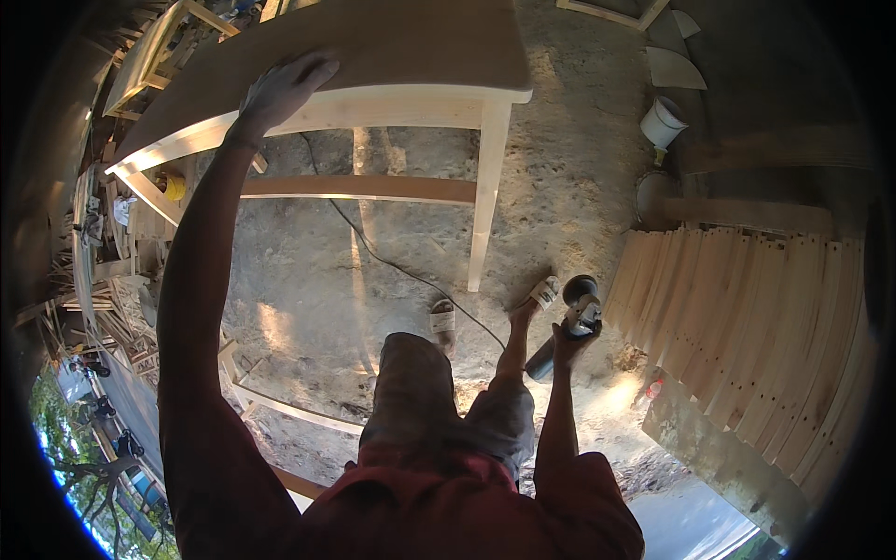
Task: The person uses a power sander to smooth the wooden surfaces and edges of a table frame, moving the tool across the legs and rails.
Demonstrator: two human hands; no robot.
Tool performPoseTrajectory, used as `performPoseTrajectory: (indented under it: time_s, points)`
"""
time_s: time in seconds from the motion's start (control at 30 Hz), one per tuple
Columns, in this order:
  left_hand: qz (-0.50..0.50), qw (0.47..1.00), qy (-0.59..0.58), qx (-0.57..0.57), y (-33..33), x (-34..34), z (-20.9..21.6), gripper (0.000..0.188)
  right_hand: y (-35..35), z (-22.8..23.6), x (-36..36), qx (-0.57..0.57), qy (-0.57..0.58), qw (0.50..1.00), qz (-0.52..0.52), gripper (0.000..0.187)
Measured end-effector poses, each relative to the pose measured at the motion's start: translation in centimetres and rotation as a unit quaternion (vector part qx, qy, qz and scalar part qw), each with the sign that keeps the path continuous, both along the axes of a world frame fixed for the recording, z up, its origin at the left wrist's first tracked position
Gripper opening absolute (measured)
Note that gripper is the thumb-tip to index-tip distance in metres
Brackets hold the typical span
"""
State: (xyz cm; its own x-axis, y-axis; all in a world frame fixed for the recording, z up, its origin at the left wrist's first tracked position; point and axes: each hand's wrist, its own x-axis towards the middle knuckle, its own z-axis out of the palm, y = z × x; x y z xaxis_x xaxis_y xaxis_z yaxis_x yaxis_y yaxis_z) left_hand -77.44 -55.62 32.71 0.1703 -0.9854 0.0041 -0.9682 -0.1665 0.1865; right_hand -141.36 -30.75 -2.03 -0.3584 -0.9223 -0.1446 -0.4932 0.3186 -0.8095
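My left hand (283,91) rests palm down on the near edge of a wooden table, its fingers laid over the brown tabletop (425,42). The table's frame and legs are pale bare wood, and a lower rail (359,188) runs between the legs. Down at my right side, my right hand (572,345) is closed around an angle grinder (541,362). Its round dark disc (580,287) points away from me, clear of the table. Which part of the grinder's body the fingers wrap is partly hidden.
A dark cord (375,250) trails over the dirt floor from under the table toward my feet. Nailed pale wooden slats (737,322) spread along the right, with a white bucket (663,121) beyond them. Scrap wood (107,322) lies heaped at the left. A low wooden frame (289,406) sits near my left leg.
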Motion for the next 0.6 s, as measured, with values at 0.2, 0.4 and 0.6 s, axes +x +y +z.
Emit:
performPoseTrajectory:
  time_s: [0.2, 0.4, 0.6]
  points:
    - [0.015, 1.000, 0.001, -0.027, 5.7, -1.1, 0.0, 0.043, -14.6, -0.7, -3.4, -0.062, 0.042, 0.997, -0.004, 0.118]
    - [-0.050, 0.987, -0.084, -0.129, 11.3, -2.2, -1.5, 0.058, -29.0, 3.1, -8.2, -0.262, -0.065, 0.963, -0.017, 0.116]
    - [0.485, 0.821, -0.053, -0.296, 19.3, -11.2, -7.9, 0.085, -35.4, 10.1, -12.5, -0.393, -0.044, 0.914, 0.086, 0.114]
